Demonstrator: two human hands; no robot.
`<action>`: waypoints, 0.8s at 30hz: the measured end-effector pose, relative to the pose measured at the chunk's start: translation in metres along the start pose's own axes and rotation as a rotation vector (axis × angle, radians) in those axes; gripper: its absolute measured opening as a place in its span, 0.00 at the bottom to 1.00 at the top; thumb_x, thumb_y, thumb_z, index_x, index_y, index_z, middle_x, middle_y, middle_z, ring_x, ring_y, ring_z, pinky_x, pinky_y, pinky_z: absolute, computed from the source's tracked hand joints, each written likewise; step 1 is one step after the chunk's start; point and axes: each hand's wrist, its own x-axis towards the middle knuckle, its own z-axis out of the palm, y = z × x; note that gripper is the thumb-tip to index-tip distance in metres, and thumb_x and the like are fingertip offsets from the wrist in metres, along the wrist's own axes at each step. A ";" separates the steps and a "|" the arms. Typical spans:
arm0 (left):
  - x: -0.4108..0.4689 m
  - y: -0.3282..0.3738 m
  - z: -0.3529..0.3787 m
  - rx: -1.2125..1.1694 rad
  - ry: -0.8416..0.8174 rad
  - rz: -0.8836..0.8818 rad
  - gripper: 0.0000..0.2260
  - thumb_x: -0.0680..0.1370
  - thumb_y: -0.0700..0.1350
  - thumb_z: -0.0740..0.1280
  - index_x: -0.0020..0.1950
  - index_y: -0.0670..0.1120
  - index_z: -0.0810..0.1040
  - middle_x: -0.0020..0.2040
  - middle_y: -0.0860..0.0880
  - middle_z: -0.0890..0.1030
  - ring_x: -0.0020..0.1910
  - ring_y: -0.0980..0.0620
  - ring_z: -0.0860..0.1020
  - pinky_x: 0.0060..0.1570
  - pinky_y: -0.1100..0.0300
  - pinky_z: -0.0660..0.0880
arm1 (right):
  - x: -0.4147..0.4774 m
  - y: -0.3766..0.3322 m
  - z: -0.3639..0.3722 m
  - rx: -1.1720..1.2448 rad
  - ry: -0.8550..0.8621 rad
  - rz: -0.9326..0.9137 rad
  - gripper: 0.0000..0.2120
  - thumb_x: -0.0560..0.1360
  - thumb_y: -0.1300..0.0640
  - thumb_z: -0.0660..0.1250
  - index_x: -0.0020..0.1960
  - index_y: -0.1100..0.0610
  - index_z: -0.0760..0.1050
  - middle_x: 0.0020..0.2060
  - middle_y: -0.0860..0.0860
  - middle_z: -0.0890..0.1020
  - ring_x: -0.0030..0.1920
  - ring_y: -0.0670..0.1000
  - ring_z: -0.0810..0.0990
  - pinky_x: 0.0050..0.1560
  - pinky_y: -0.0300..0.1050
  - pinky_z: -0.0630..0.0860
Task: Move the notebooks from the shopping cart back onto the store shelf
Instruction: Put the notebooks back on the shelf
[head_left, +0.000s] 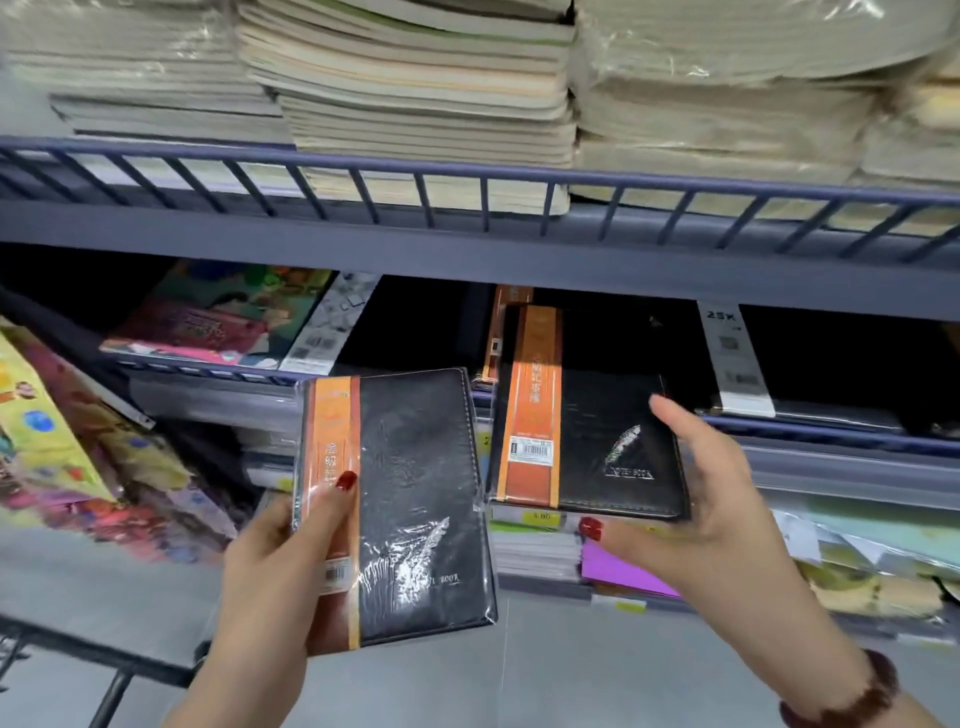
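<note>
My left hand (275, 561) grips a black notebook (415, 499) with an orange band, wrapped in clear plastic, held upright in front of the shelves. My right hand (711, 499) holds a second black notebook (608, 415) of the same kind by its right edge and underside. This notebook is raised to the dark middle shelf (831, 431), in front of another orange-banded notebook (511, 301) standing there. A dark bar of the shopping cart (109, 696) shows at the bottom left.
The upper shelf (467, 244) with a wire rail carries tall stacks of beige wrapped notebooks (415, 93). Colourful books (218, 317) lie on the middle shelf at left. A white price tag (732, 358) hangs at right. Lower shelves hold more stationery (623, 566).
</note>
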 end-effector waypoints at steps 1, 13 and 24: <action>0.000 0.001 -0.001 -0.003 -0.006 -0.001 0.09 0.73 0.50 0.70 0.42 0.44 0.79 0.22 0.53 0.76 0.18 0.57 0.71 0.16 0.67 0.66 | 0.000 0.003 0.002 -0.065 0.036 -0.040 0.38 0.56 0.54 0.81 0.62 0.36 0.71 0.65 0.39 0.67 0.65 0.41 0.71 0.65 0.41 0.69; 0.004 0.005 -0.015 -0.039 -0.037 0.006 0.15 0.73 0.51 0.70 0.47 0.39 0.79 0.39 0.41 0.79 0.35 0.45 0.75 0.35 0.55 0.72 | 0.053 -0.010 0.028 -0.437 0.223 -0.147 0.20 0.68 0.52 0.75 0.59 0.50 0.80 0.69 0.52 0.68 0.70 0.49 0.62 0.66 0.37 0.56; 0.005 0.016 -0.013 -0.057 -0.035 -0.002 0.13 0.73 0.51 0.71 0.47 0.41 0.80 0.39 0.41 0.79 0.36 0.44 0.76 0.39 0.51 0.74 | 0.076 -0.015 0.039 -0.491 0.227 -0.110 0.21 0.71 0.49 0.72 0.63 0.50 0.77 0.70 0.54 0.69 0.72 0.51 0.63 0.65 0.38 0.58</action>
